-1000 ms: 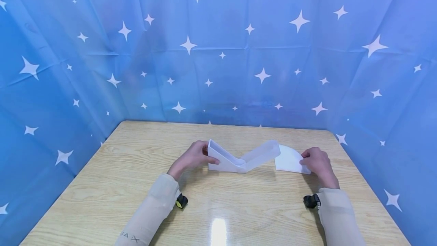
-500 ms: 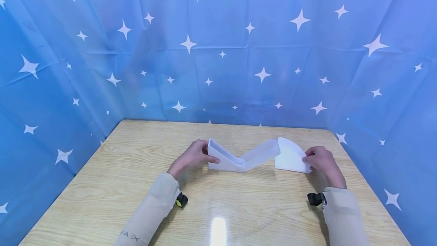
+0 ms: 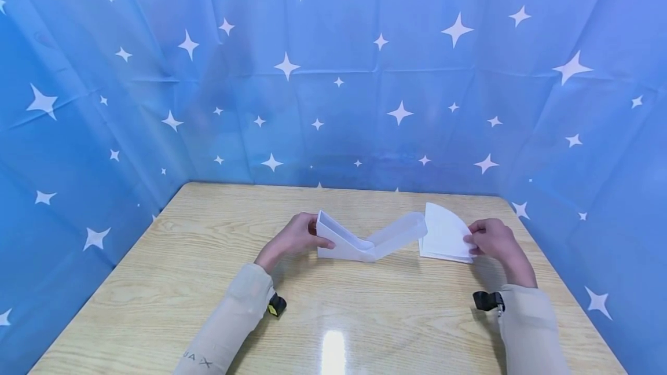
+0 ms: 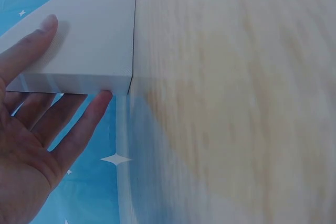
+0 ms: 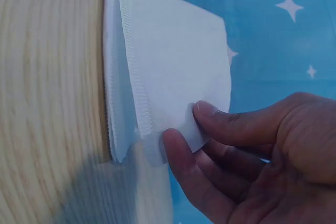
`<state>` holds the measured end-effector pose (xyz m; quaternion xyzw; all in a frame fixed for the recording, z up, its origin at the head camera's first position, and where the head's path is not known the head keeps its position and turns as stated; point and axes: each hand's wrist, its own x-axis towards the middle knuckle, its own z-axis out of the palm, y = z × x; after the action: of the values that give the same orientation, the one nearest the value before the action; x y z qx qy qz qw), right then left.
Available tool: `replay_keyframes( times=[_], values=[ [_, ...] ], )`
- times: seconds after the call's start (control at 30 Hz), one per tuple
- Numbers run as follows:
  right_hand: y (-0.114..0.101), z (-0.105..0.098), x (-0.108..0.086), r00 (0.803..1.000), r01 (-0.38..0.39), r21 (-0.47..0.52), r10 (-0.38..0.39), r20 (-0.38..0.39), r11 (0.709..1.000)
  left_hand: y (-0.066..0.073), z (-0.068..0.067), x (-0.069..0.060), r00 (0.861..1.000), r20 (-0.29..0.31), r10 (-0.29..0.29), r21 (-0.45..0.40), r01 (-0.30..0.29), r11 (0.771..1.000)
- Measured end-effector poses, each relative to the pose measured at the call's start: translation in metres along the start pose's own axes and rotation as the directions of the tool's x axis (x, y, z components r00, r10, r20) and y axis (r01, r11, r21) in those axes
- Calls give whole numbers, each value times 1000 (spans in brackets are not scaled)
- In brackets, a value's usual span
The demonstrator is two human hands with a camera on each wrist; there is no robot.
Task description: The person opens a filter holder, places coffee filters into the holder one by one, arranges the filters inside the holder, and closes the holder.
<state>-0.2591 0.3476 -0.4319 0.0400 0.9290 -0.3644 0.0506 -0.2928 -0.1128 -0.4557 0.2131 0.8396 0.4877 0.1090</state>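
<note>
A white coffee filter holder box (image 3: 344, 246) stands on the table, its translucent lid (image 3: 398, 234) swung open to the right. My left hand (image 3: 298, 235) holds the box at its left end; in the left wrist view the thumb lies on the box's broad side and the fingers touch its end face. To the right is a small stack of white paper coffee filters (image 5: 111, 77). My right hand (image 3: 492, 241) pinches the lower corner of the front coffee filter (image 5: 176, 51) between thumb and fingers. That filter is lifted partly away from the stack, with a gap between them.
All this is on a light wooden table (image 3: 208, 282) with a bright glare spot near its front. A blue curtain (image 3: 333, 103) with white stars hangs behind and at both sides. Wrist cameras hang from both sleeves.
My right hand has moved slightly right and tilted the front coffee filter up, away from the stack behind or below it. My left hand and the box have stayed in place.
</note>
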Motion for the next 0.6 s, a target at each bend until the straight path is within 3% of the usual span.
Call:
replay_keyframes(
  times=[0.37, 0.6],
  values=[
    [-11, -8, -6, 994, 74, -27, -76, -80, 997, 0, 0, -1, 1000, 4, -5, -15, 5, 1000],
    [-29, -10, -12, 973, 157, -54, -163, -164, 986, -1, 0, 0, 1000, 3, 13, -8, -13, 1000]
  ],
)
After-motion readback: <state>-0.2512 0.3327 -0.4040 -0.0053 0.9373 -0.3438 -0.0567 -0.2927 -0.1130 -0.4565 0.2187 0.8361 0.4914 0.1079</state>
